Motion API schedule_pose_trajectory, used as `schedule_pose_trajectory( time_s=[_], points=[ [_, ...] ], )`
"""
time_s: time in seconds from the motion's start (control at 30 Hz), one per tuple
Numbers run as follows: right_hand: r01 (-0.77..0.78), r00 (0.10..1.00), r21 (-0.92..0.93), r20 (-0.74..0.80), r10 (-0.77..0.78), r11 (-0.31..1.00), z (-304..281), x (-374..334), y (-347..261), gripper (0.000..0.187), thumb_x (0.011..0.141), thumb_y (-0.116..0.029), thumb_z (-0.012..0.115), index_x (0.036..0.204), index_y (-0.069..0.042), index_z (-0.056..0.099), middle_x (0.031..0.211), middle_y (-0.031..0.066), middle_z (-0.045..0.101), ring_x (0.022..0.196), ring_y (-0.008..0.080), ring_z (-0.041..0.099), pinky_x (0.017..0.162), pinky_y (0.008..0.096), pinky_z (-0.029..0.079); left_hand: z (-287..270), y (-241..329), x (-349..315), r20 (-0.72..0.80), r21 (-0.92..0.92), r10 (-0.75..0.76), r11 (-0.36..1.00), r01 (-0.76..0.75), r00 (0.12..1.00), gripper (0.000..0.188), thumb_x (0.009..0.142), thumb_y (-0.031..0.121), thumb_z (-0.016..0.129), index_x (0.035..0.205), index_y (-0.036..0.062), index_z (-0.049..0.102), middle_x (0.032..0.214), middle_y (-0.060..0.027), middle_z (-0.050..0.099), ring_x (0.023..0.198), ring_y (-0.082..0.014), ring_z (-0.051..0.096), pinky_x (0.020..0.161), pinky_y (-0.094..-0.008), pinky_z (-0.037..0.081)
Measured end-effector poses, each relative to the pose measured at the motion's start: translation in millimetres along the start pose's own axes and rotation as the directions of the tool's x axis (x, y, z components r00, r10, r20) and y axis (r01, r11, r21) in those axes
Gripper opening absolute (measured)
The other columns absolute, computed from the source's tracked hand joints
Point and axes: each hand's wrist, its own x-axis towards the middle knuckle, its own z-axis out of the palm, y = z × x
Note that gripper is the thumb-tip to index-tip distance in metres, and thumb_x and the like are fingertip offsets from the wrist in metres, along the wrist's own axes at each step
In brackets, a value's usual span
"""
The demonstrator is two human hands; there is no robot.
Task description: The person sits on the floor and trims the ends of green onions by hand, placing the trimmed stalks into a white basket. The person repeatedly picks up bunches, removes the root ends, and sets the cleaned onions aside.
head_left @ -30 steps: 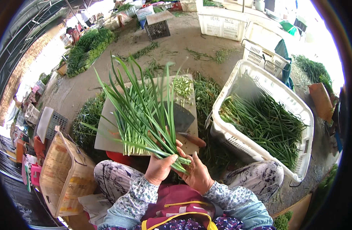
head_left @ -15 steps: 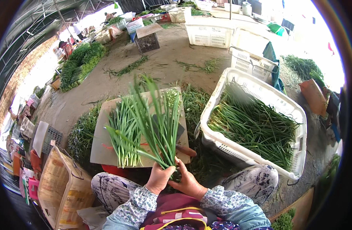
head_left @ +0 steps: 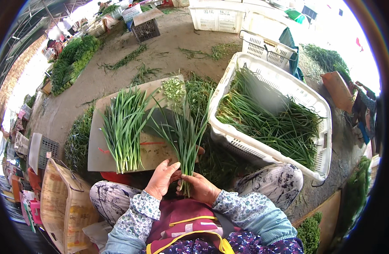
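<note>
Over the near edge of a pale board (head_left: 99,148), my right hand (head_left: 203,188) is closed round the lower stems of a bunch of garlic chives (head_left: 187,139), leaves fanning away from me. Beside it, my left hand (head_left: 160,180) has its thumb apart from its fingers; the fingertips reach the stems and are partly hidden. A trimmed pile of garlic chives (head_left: 126,127) lies on the left of the board, pale ends toward me. Behind the held bunch is a dark-bladed knife (head_left: 165,122), its brown handle mostly covered. Chopped stem ends (head_left: 173,88) sit at the far right corner.
To my right stands a large white crate (head_left: 268,158) full of long greens (head_left: 275,127). Leafy scraps (head_left: 78,144) lie around the board. A tan crate (head_left: 59,207) is at my left knee. Farther off are white crates (head_left: 215,19) and a heap of greens (head_left: 71,63).
The loose leaves held out leftward are drawn together into one bunch, now lower and closer to me. My left hand has shifted off the stems to their left side. The view has tilted down.
</note>
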Motion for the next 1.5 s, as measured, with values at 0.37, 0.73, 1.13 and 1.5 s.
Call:
schedule_pose_trajectory(
  time_s=[0.37, 0.73, 1.13, 1.5],
  points=[
    [0.065, 0.995, -0.570, 0.103, -0.008, 0.819, 3.9, -3.4, 2.3, 0.029, 0.101, -0.023, 0.058, 0.122, -0.004, 0.054, 0.105, 0.0048, 0.065, 0.095, 0.0137, 0.062, 0.085, 0.0295, 0.051, 36.1, 35.2, -14.6, 0.135, -0.055, 0.044, 0.998, -0.037, 0.990, 0.029, 0.090, 0.003, 0.068, 0.118, 0.0009, 0.060, 0.112, -0.0139, 0.067, 0.098, -0.0294, 0.069, 0.082, -0.0423, 0.060],
    [0.030, 0.939, -0.301, 0.334, 0.076, 0.953, 17.5, -13.0, -9.4, 0.021, 0.100, -0.017, 0.059, 0.115, -0.002, 0.056, 0.100, 0.0069, 0.063, 0.093, 0.0208, 0.063, 0.086, 0.0384, 0.051, 44.4, 58.1, -29.0, 0.343, -0.098, 0.121, 0.991, -0.093, 0.931, 0.060, 0.086, 0.008, 0.073, 0.140, 0.0024, 0.046, 0.110, -0.0141, 0.065, 0.088, -0.0250, 0.069, 0.075, -0.0372, 0.058],
    [0.191, 0.981, 0.257, -0.017, -0.194, 0.947, 28.3, -6.5, -11.5, 0.054, 0.102, -0.055, 0.041, 0.131, -0.009, 0.047, 0.127, 0.0119, 0.055, 0.120, 0.0254, 0.054, 0.107, 0.0413, 0.040, 45.7, 82.3, -22.3, 0.034, -0.201, 0.508, 0.847, -0.492, 0.861, 0.069, 0.093, 0.010, 0.067, 0.152, 0.0128, 0.032, 0.099, -0.0056, 0.057, 0.081, -0.0172, 0.061, 0.079, -0.0404, 0.058],
    [0.261, 0.961, 0.191, 0.042, -0.274, 0.946, 29.9, -7.4, -17.8, 0.058, 0.102, -0.055, 0.042, 0.133, -0.006, 0.048, 0.127, 0.0077, 0.057, 0.114, 0.0204, 0.056, 0.099, 0.0355, 0.043, 51.4, 70.3, -7.6, -0.199, -0.202, 0.417, 0.868, -0.454, 0.887, 0.028, 0.092, 0.000, 0.065, 0.118, 0.0090, 0.056, 0.096, -0.0043, 0.065, 0.079, -0.0204, 0.068, 0.072, -0.0373, 0.061]
  ],
)
